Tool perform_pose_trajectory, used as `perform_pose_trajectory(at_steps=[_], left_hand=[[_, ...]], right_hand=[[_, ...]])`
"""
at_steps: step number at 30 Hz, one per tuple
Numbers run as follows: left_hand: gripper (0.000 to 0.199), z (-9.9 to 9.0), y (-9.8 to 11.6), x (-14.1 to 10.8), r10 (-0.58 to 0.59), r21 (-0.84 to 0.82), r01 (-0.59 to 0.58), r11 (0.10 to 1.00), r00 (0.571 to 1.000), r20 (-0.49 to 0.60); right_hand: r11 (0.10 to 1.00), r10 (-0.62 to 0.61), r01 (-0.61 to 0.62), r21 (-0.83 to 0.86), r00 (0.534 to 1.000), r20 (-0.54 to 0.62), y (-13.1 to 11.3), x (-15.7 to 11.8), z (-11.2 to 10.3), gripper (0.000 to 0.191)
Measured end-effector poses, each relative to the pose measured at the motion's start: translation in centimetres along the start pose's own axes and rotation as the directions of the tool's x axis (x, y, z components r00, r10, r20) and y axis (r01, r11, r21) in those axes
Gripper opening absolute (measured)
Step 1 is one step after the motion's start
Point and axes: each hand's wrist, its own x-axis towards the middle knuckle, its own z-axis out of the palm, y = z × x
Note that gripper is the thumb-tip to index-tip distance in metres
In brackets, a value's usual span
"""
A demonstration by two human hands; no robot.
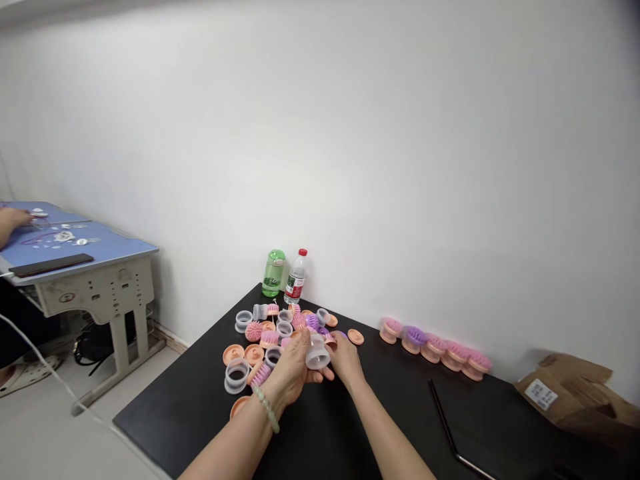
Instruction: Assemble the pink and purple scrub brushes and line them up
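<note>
My left hand (295, 367), with a beaded bracelet at the wrist, is closed around a clear plastic ring-shaped cup (317, 352). Just right of it, my right hand (345, 360) reaches to the edge of the pile with its fingers bent together. A small pinkish piece (330, 341) shows at its fingertips, partly hidden. Spread around both hands are loose scalp-brush parts: clear rings (237, 377), orange round caps (233, 354), pink bristle heads (254, 331) and a purple bristle head (311, 321).
Several assembled brushes (434, 348) stand in a row along the wall. A green bottle (273, 273) and a red-capped water bottle (296, 277) stand at the back corner. On the right lie a black bent rod (443, 413) and brown paper packaging (570, 393). Another person's hand (15, 218) is over a blue table (115, 245).
</note>
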Motion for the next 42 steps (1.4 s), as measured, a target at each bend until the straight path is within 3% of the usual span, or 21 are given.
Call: perform_pose_trajectory(at_steps=[5,11,14,18,24,27,31,36,42], left_hand=[[0.052,0.1,-0.2,-0.8,0.095,0.234,-0.101,0.967,0.995,0.039],[0.039,1.5,-0.4,-1.9,0.133,0.477,-0.161,0.864,0.987,0.091],[0.038,2.2,-0.7,-2.4,0.107,0.529,-0.168,0.832,0.984,0.144],[0.036,2.6,-1.2,-2.6,0.101,0.619,-0.219,0.755,0.97,0.22],[0.036,2.4,-1.3,-2.4,0.133,0.61,-0.275,0.743,0.954,0.268],[0.039,2.4,-1.4,-2.4,0.155,0.593,-0.274,0.758,0.957,0.243],[0.044,2.5,-1.6,-2.2,0.105,0.539,-0.212,0.815,0.969,0.223],[0.046,2.5,-1.5,-2.2,0.077,0.544,-0.185,0.818,0.973,0.216],[0.047,2.1,-1.0,-2.4,0.133,0.564,-0.22,0.796,0.972,0.192]], right_hand=[[0.957,0.111,-0.086,0.277,0.991,-0.075,1.2,-1.5,-2.5,0.024],[0.788,0.136,-0.004,0.616,0.976,-0.168,1.1,-7.4,-6.6,0.038],[0.685,0.138,0.043,0.728,0.972,-0.188,0.5,-10.1,-7.4,0.039],[0.534,0.098,0.11,0.838,0.977,-0.191,0.0,-11.4,-7.0,0.04],[0.571,-0.004,0.151,0.807,0.983,-0.182,-0.1,-11.6,-5.4,0.033],[0.586,0.006,0.135,0.799,0.985,-0.171,0.1,-11.8,-5.1,0.043],[0.601,0.026,0.088,0.794,0.991,-0.13,0.7,-11.8,-5.3,0.062],[0.652,-0.019,0.052,0.757,0.998,-0.052,1.2,-11.6,-6.0,0.054],[0.701,-0.007,-0.004,0.713,1.0,0.012,1.0,-11.6,-6.7,0.051]])
